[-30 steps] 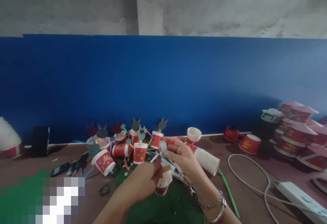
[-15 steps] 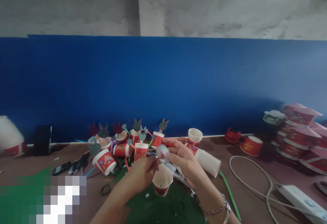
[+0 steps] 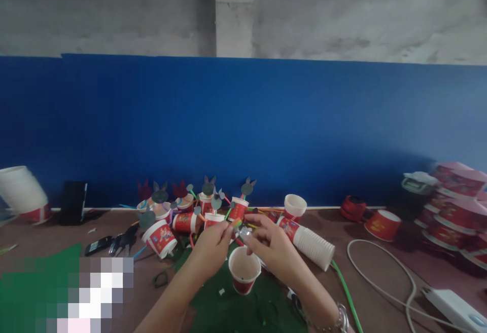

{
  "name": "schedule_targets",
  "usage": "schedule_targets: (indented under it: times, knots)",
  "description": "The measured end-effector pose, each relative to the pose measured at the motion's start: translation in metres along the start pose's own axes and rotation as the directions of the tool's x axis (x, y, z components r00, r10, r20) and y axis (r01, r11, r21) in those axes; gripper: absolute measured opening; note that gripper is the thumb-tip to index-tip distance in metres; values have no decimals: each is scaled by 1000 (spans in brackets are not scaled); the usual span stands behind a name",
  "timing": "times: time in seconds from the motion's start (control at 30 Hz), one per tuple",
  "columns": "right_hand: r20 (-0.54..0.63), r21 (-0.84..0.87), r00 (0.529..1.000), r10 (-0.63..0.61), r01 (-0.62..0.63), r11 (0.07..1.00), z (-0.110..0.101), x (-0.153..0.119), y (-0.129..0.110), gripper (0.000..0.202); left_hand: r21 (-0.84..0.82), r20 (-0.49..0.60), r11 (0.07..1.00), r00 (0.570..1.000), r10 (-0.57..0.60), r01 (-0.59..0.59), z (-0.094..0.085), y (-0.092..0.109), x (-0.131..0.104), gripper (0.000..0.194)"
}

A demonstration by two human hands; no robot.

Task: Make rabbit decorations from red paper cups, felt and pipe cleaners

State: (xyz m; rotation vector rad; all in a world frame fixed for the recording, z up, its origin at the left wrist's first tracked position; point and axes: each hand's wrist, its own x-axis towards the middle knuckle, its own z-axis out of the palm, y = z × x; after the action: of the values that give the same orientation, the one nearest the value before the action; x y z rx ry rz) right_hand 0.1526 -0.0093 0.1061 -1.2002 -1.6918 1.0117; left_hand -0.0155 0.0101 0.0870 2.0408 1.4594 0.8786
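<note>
In the head view, my left hand (image 3: 215, 244) is closed in a pinch above a paper cup. At its fingertips is a small orange-and-green strip (image 3: 237, 223), too small to make out exactly. My right hand (image 3: 268, 242) grips a small roll of clear tape (image 3: 244, 232), partly hidden by its fingers and held close to the left fingertips. Right below both hands, an open red-and-white paper cup (image 3: 244, 267) stands upright on a dark green mat (image 3: 216, 312).
Behind the hands, several decorated cups (image 3: 160, 239) carry grey animal heads. A stack of cups (image 3: 310, 244) lies on its side to the right. Scissors (image 3: 124, 241), a white cable (image 3: 375, 282), a power strip (image 3: 456, 307) and piled red cups (image 3: 462, 209) occupy the brown table (image 3: 335, 318).
My right hand has turned the tape roll, and its fingers now cover more of it. An orange-and-green strip now shows at my left fingertips. The whole view has shifted slightly.
</note>
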Motion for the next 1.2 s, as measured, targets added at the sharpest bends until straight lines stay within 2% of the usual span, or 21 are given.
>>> schedule_targets:
  times: [0.2,0.3,0.57,0.77,0.97,1.07,1.2]
  knots:
    - [8,-9,1000,30,-29,1000,0,-8,-6,40,96,-28,995,1000,-8,11,-2,8,-3,32]
    - [-5,-28,1000,26,-26,999,-1,-9,-9,39,78,-13,997,1000,3,-1,-6,6,-2,32]
    - [-68,-157,998,10,-21,987,-3,-5,-5,37,-168,21,985,999,-27,30,-7,3,1,34]
    - [-62,-173,998,16,-26,985,-2,-2,1,36,-379,90,922,995,-48,79,-7,-1,1,37]
    - [-50,-181,999,17,-26,983,-4,-1,1,34,-499,192,854,980,-54,145,-10,1,-1,40]
    - [-23,-137,999,26,-29,990,-3,1,5,32,-514,257,841,966,-35,168,-14,9,-4,37]
    - [81,94,996,43,-50,994,0,5,13,41,-475,321,865,947,-2,162,-18,20,-9,35]
